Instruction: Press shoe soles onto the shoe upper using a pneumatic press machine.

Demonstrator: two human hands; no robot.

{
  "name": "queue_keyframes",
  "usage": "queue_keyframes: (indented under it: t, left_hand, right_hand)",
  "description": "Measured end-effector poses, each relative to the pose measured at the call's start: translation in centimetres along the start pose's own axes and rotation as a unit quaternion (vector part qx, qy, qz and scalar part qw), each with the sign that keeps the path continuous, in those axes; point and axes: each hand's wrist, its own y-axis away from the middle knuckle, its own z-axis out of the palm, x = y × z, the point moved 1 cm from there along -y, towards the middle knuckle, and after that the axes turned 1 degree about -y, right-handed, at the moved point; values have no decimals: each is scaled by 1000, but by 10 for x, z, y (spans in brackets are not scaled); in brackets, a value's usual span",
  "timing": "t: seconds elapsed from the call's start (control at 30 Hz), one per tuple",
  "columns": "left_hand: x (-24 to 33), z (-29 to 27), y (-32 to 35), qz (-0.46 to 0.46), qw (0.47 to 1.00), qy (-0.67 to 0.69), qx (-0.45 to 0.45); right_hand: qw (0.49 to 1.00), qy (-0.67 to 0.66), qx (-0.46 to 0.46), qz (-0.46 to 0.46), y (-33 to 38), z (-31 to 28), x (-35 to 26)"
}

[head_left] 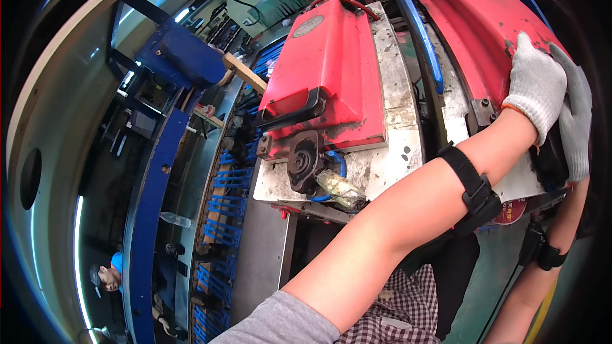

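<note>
My left hand [537, 86], in a light grey knit glove, reaches across to the right-hand red machine cover [472, 19]. It is closed in a rounded shape over the cover's worn lower part, with one digit pointing up; what is inside it is hidden. Close beside it on the right is my right hand [577, 118], gloved too, its fingers stretched out and pointing up. The hands overlap or nearly touch. Another red cover [331, 70] lies to the left on a worn metal bed, with a black handle [296, 109] on its front.
A round dark metal part [305, 160] and a crumpled clear plastic wrapping [342, 189] sit at the metal bed's near edge. A blue bar [421, 38] runs between the covers. Leftward stands a row of blue racks [220, 229]; a person [111, 277] is beyond.
</note>
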Motion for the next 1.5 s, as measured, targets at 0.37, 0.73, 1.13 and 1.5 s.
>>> queue_keyframes:
  t: [0.37,0.73,1.13,1.5]
  left_hand:
    - [-37,-49,55,53,981,174,67]
    - [-260,-227,278,-259,953,157,-11]
    - [-281,-204,228,-234,884,165,-371]
    - [-284,-207,198,-291,785,160,-523]
  right_hand:
    - [998,-59,-14,18,-10,13,3]
    - [999,11,-5,-45,-5,0,4]
    - [998,46,-15,-43,1,1,22]
    - [995,79,-54,6,-26,-20,-53]
